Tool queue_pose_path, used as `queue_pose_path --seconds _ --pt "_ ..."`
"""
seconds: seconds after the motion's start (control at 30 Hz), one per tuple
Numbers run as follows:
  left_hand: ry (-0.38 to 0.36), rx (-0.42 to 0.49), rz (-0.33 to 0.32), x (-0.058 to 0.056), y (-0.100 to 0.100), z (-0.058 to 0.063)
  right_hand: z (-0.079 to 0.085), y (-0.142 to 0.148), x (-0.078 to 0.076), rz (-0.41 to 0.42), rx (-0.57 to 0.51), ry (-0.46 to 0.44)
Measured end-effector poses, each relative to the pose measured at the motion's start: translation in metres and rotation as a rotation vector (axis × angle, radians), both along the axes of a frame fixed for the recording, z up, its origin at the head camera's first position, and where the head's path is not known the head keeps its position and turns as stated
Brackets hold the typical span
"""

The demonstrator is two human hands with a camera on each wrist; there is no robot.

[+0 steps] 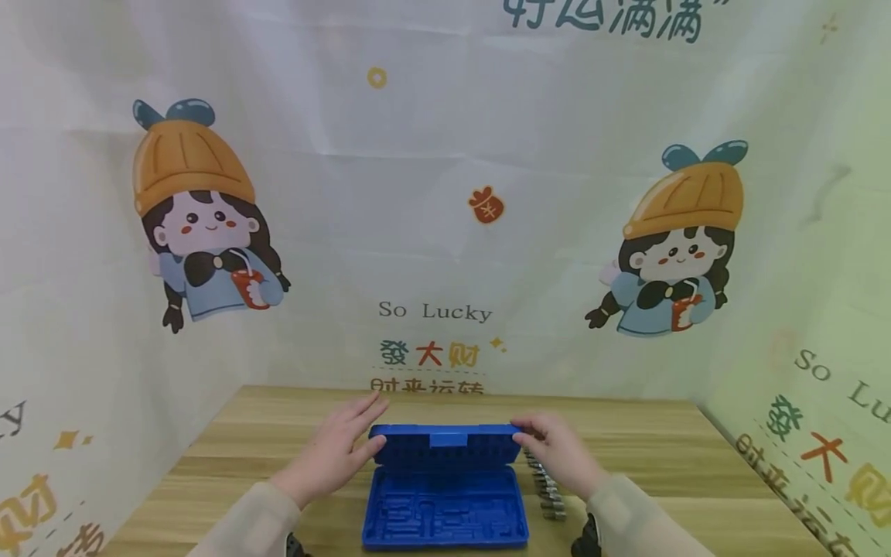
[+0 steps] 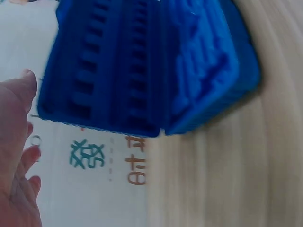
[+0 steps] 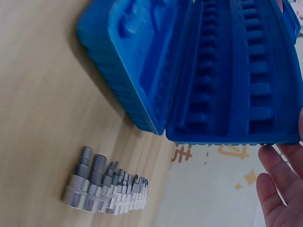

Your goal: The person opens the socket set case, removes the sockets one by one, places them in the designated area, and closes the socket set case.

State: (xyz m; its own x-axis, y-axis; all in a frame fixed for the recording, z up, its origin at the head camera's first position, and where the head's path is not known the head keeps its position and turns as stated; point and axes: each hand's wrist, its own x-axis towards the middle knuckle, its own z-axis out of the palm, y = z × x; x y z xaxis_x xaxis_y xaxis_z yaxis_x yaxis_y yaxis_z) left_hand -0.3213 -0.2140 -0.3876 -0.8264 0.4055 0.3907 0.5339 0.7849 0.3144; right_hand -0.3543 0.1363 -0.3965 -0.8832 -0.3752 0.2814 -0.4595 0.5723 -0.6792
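Observation:
An empty blue plastic socket-bit case (image 1: 445, 507) lies with its lid (image 1: 445, 445) raised, moulded slots lining both halves. My left hand (image 1: 334, 445) is at the lid's upper left corner, fingers extended and thumb by the edge. In the left wrist view, that hand (image 2: 19, 151) shows beside the lid's outer edge. At the opposite corner my right hand (image 1: 557, 449) pinches the lid between thumb and fingers. The right wrist view shows its fingers (image 3: 277, 172) at the lid's corner; part of this hand is out of frame.
Several metal socket bits (image 3: 106, 187) stand in a row to the right of the case. Under everything is a wooden table (image 1: 244, 449). A pale printed cloth (image 1: 445, 255) hangs behind the table and along its sides.

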Motion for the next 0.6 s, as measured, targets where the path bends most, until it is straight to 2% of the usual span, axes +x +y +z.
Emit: queue_pose_path --seconds 0.13,0.23,0.3,0.37,0.43,0.47,0.53,0.6 --pt "-0.052 -0.081 -0.045 0.001 -0.004 -0.008 -0.004 -0.002 0.011 0.034 0.082 0.081" --pt "-0.058 -0.136 -0.081 0.009 -0.004 -0.012 -0.006 -0.002 0.023 0.072 0.187 0.18" --pt "-0.045 -0.177 -0.107 0.016 -0.003 -0.015 -0.009 -0.001 0.029 0.121 0.246 0.306" --pt "-0.04 -0.215 -0.137 0.023 -0.002 -0.019 -0.016 0.0 0.033 0.18 0.3 0.472" --pt "-0.057 -0.253 -0.165 0.029 -0.001 -0.025 -0.023 0.001 0.038 0.203 0.36 0.63" --pt "-0.069 -0.27 -0.176 0.032 -0.001 -0.029 -0.026 0.001 0.041 0.213 0.393 0.669" --pt "-0.114 -0.304 -0.192 0.036 -0.002 -0.035 -0.032 0.0 0.046 0.221 0.471 0.661" --pt "-0.16 -0.335 -0.203 0.038 -0.003 -0.041 -0.036 0.0 0.053 0.218 0.546 0.564"
